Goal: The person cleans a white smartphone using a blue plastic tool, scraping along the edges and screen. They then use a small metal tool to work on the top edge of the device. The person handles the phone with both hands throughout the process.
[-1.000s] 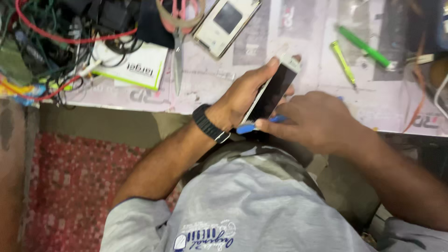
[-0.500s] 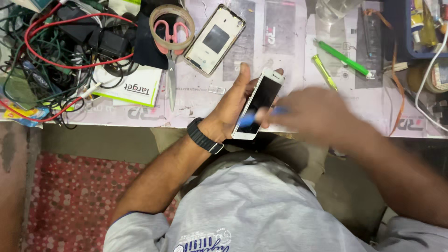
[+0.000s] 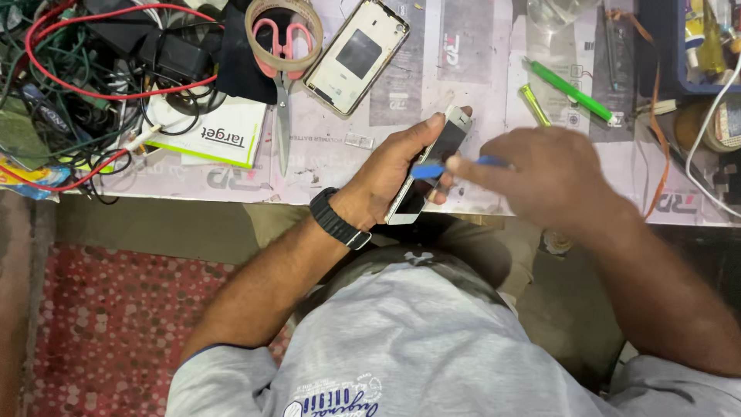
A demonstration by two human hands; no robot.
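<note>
- The left hand [image 3: 390, 166], wearing a black wristwatch [image 3: 337, 218], grips a white smartphone [image 3: 429, 166] above the table edge [image 3: 193, 185].
- The right hand [image 3: 552, 174], blurred, pinches a blue tool [image 3: 432, 168] against it.
- Farther back lie scissors [image 3: 282, 69] and a phone back cover [image 3: 356, 55].

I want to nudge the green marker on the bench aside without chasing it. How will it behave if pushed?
The green marker looks like a slim round barrel lying flat on the paper-covered bench, so it would probably roll if pushed sideways. It seems rigid and light, likely to slide easily when pushed along its length.
</note>
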